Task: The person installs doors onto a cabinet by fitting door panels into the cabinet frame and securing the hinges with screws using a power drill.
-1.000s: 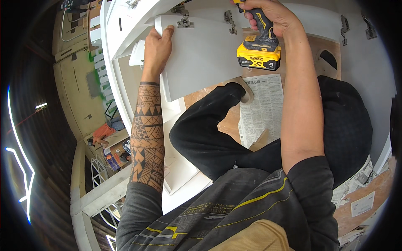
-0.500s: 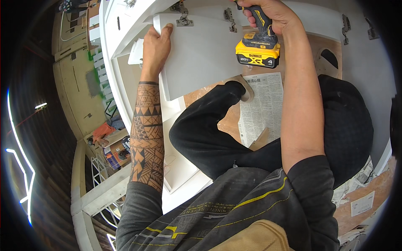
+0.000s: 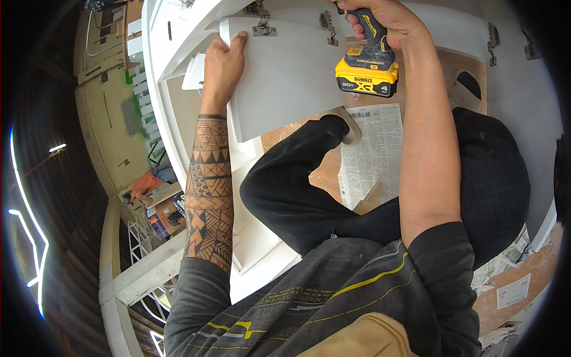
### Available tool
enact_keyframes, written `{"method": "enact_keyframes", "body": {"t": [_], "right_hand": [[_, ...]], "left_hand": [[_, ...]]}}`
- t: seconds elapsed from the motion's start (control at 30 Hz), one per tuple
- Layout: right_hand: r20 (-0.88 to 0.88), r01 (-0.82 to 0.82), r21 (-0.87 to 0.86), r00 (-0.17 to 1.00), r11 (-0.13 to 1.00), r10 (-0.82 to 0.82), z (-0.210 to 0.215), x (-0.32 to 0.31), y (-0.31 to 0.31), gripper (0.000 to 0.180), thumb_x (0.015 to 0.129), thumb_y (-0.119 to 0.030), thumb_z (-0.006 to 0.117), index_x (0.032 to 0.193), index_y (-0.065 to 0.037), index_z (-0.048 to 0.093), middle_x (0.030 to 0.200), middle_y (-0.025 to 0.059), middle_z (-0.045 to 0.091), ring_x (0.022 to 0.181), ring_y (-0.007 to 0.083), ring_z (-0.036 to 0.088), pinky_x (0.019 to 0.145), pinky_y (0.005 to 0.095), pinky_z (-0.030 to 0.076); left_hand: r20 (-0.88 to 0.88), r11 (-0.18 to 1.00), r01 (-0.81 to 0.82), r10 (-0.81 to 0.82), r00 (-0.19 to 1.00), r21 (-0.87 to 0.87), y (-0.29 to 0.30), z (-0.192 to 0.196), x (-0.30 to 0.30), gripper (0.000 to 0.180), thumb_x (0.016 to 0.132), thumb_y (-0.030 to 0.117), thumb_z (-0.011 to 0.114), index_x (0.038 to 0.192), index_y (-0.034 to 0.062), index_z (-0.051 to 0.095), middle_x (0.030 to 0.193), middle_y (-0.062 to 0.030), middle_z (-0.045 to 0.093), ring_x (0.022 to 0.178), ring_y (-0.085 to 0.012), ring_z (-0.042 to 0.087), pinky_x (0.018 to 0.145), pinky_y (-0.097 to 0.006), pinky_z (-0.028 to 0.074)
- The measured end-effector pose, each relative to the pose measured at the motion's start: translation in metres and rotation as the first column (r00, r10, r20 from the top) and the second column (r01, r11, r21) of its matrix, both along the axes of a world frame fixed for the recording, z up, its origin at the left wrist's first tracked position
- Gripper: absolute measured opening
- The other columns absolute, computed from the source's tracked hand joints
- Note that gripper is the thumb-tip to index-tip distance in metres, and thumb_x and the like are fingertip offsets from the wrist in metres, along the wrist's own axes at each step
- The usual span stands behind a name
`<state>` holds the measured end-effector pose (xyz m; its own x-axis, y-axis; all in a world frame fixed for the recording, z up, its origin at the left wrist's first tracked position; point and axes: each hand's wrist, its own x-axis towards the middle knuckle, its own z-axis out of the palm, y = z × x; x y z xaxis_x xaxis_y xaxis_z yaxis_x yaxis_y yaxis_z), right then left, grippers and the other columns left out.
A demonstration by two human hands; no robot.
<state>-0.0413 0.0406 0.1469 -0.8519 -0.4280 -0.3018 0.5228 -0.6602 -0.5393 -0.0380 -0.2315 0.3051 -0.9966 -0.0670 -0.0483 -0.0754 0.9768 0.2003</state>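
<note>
My left hand (image 3: pixel 223 65) grips the left edge of a white cabinet door panel (image 3: pixel 279 77), thumb on its face near the top corner. Two metal hinges (image 3: pixel 263 27) sit along the panel's top edge. My right hand (image 3: pixel 383 21) is closed around the handle of a yellow and black cordless drill (image 3: pixel 366 68), its battery pack hanging below my fist and its nose pointing up toward the second hinge (image 3: pixel 328 22). The drill's tip is cut off by the top of the picture.
A white cabinet frame (image 3: pixel 157 71) curves along the left. My black-trousered knees (image 3: pixel 297 184) are bent over newspaper (image 3: pixel 369 149) spread on a plywood board (image 3: pixel 285 134). More hinges (image 3: pixel 492 38) are fixed to a white panel at upper right.
The drill and my right hand have shifted slightly upward toward the hinge. My left hand keeps its hold on the panel edge.
</note>
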Motion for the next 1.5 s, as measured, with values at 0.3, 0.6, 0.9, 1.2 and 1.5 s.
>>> {"method": "enact_keyframes", "body": {"t": [0.3,0.6,0.9,1.2,1.5], "right_hand": [[0.014,0.074,0.077,0.997,0.994,-0.076,0.006,0.002,0.001,0.002,0.091,-0.008,0.071,0.091,-0.007,0.07,0.07,0.0039,0.068,0.053,0.0123,0.061,0.049,0.0277,0.051],[-0.026,0.034,-0.008,0.999,0.999,-0.034,0.002,-0.002,-0.005,0.003,0.091,-0.009,0.071,0.091,-0.006,0.07,0.07,0.0044,0.068,0.053,0.0128,0.061,0.048,0.0287,0.051],[-0.018,0.048,0.093,0.999,0.995,-0.047,0.007,-0.002,-0.001,0.003,0.091,-0.009,0.071,0.092,-0.006,0.07,0.07,0.0039,0.067,0.052,0.0125,0.06,0.048,0.0283,0.05],[0.025,0.005,0.023,1.0,1.0,-0.006,0.007,-0.003,0.0,0.002,0.093,-0.008,0.07,0.092,-0.007,0.069,0.071,0.003,0.067,0.053,0.0108,0.06,0.048,0.0275,0.051],[-0.046,0.017,0.041,0.999,0.999,-0.015,0.006,-0.002,-0.002,0.003,0.093,-0.008,0.069,0.09,-0.007,0.07,0.069,0.0034,0.067,0.052,0.0117,0.06,0.047,0.0279,0.05]], "left_hand": [[-0.002,1.0,-0.009,0.009,1.0,-0.01,0.001,0.0,0.0,0.054,0.1,0.04,0.064,0.109,-0.0126,0.063,0.088,-0.0203,0.071,0.083,-0.0267,0.069,0.078,-0.038,0.056],[-0.014,1.0,0.006,-0.006,1.0,0.022,-0.004,-0.001,0.002,0.053,0.099,0.038,0.064,0.112,-0.0135,0.063,0.088,-0.0214,0.071,0.083,-0.0277,0.069,0.079,-0.038,0.056],[0.007,1.0,0.003,-0.003,1.0,0.022,-0.005,0.0,-0.001,0.055,0.099,0.038,0.063,0.114,-0.015,0.062,0.093,-0.0234,0.071,0.088,-0.0301,0.071,0.082,-0.039,0.056],[-0.02,0.999,0.04,-0.039,0.999,0.031,-0.002,-0.002,-0.001,0.057,0.1,0.039,0.064,0.114,-0.0158,0.062,0.092,-0.0242,0.072,0.087,-0.0301,0.071,0.081,-0.04,0.057],[0.006,0.999,-0.031,0.031,1.0,0.027,-0.008,-0.002,-0.002,0.053,0.099,0.04,0.065,0.102,-0.0126,0.062,0.086,-0.0229,0.07,0.08,-0.0289,0.068,0.077,-0.04,0.056]]}}
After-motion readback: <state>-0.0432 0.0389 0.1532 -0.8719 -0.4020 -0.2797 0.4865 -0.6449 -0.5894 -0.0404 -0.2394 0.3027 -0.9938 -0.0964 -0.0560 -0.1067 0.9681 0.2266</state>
